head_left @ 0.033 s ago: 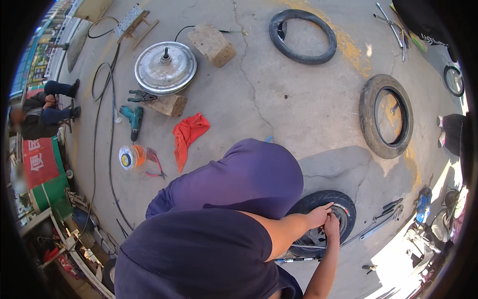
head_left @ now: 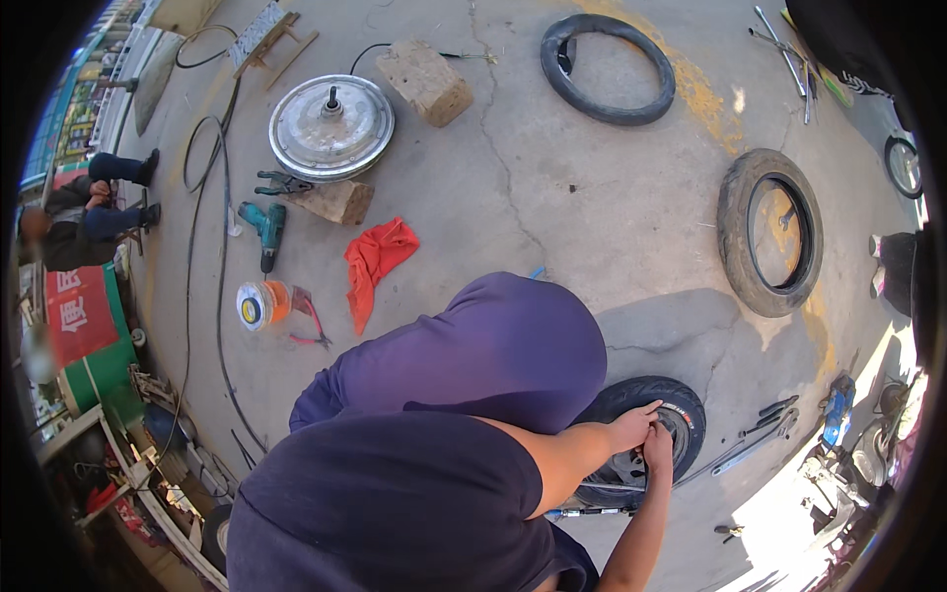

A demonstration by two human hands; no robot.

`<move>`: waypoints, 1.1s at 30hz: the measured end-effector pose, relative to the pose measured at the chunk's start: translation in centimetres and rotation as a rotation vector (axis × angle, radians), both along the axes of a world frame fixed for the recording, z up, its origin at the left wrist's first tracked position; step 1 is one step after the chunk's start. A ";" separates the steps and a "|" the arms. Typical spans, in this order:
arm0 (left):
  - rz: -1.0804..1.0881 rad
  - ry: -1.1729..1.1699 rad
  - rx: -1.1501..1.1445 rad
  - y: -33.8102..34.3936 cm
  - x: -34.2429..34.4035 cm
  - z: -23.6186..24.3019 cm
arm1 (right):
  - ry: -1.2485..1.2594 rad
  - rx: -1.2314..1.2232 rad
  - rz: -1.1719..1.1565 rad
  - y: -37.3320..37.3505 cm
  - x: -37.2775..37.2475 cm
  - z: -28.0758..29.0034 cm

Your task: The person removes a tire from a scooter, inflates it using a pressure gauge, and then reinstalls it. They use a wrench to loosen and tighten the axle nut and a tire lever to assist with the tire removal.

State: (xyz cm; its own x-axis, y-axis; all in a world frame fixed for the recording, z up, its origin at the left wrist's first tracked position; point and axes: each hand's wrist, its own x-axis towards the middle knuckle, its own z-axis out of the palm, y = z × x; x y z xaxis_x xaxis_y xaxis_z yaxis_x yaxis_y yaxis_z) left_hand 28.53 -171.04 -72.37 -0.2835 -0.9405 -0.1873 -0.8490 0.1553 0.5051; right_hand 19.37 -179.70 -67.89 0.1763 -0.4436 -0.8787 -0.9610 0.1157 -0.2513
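A wheel with a black tyre (head_left: 692,409) lies on the ground close to my knee, partly covered by my arms. My left hand (head_left: 631,427) reaches over it from the left, fingers bent in at the inner edge of the tyre by the hub. Against it, my right hand (head_left: 658,447) comes up from below with its fingers pinched together at the same spot. Whatever sits between the fingertips is too small and hidden to make out. A thin metal bar (head_left: 614,486) lies across the near side of the wheel.
To the right are a worn tyre (head_left: 735,232), wrenches (head_left: 758,446) and pliers (head_left: 730,531). Farther off lies an inner tube (head_left: 663,94). At left are a hub motor (head_left: 330,138), a drill (head_left: 266,232), a red cloth (head_left: 380,261), a tub (head_left: 258,306) and a hose (head_left: 223,296). A person sits far left.
The view has shifted very slightly, so the objects on the ground appear a little farther right. Both hands stay at the same spot on the wheel.
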 end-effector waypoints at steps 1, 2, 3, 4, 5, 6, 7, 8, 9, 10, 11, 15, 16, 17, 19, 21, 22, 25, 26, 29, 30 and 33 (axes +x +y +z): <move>-0.002 0.009 0.037 0.1 0.1 0.4 | 0.010 0.063 -0.041 0.1 0.0 -0.1; -0.016 0.014 0.062 -0.1 0.4 0.8 | 0.016 0.116 -0.095 -0.1 -0.3 -0.1; -0.030 -0.005 0.063 -0.3 0.7 1.3 | 0.022 0.168 -0.156 -0.2 -0.7 -0.1; -0.051 -0.025 0.064 -0.3 0.9 1.7 | 0.030 0.202 -0.203 0.1 -1.0 -0.3; -0.067 -0.040 0.058 -0.5 0.8 1.8 | 0.042 0.228 -0.248 0.1 -1.2 -0.1; -0.037 -0.045 0.082 -0.3 0.8 1.7 | 0.054 0.255 -0.298 0.3 -1.5 0.1; -0.030 -0.048 0.077 -0.9 0.9 2.2 | 0.061 0.240 -0.311 0.1 -1.3 0.9; -0.027 -0.050 0.073 -1.3 1.0 2.7 | 0.069 0.228 -0.330 0.3 -0.8 1.1; -0.075 -0.047 0.138 -1.3 1.6 2.5 | 0.079 0.217 -0.352 0.7 -0.3 1.1; -0.081 0.018 0.219 -1.7 2.5 2.5 | 0.073 0.200 -0.304 0.6 0.1 1.1; -0.069 0.084 0.243 -1.9 2.6 2.6 | 0.079 0.173 -0.307 0.8 -0.6 1.0; -0.049 0.056 0.274 -2.9 1.7 0.6 | 0.142 0.011 0.090 0.6 -2.0 -0.8; -0.054 0.089 0.289 -3.2 1.9 0.7 | 0.136 -0.117 0.194 1.2 -2.5 -1.4; -0.072 0.123 0.303 -3.4 1.8 0.4 | 0.137 -0.238 0.304 2.0 -2.8 -1.7; -0.057 0.171 0.280 -3.5 1.8 -0.2 | 0.219 -0.269 0.259 2.9 -1.9 -1.2; -0.075 0.147 0.230 -3.6 1.3 -1.0 | 0.262 -0.278 0.240 3.3 -1.1 -0.4; -0.095 0.136 0.220 -3.6 1.2 -1.1 | 0.269 -0.280 0.240 3.3 -1.0 0.0; -0.131 0.105 0.196 -3.6 1.5 -0.8 | 0.260 -0.311 0.234 4.3 -0.9 0.5; -0.134 0.098 0.190 -3.5 1.7 -1.0 | 0.251 -0.314 0.242 4.3 -0.5 0.7; -0.155 0.093 0.176 -3.2 1.9 -1.4 | 0.234 -0.342 0.260 4.6 -0.2 1.0; -0.165 0.098 0.160 -3.1 2.1 -1.7 | 0.230 -0.355 0.264 4.6 -0.2 1.0; -0.179 0.117 0.134 -3.0 2.5 -2.4 | 0.190 -0.366 0.339 4.5 0.2 1.1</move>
State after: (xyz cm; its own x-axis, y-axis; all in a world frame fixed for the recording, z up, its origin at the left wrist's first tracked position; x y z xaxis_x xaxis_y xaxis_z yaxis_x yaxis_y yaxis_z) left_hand 30.98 -174.09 -74.77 -0.4704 -0.8424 -0.2630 -0.7485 0.2230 0.6245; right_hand 19.57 -175.17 -66.77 0.2154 -0.6729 -0.7077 -0.9618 -0.2715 -0.0345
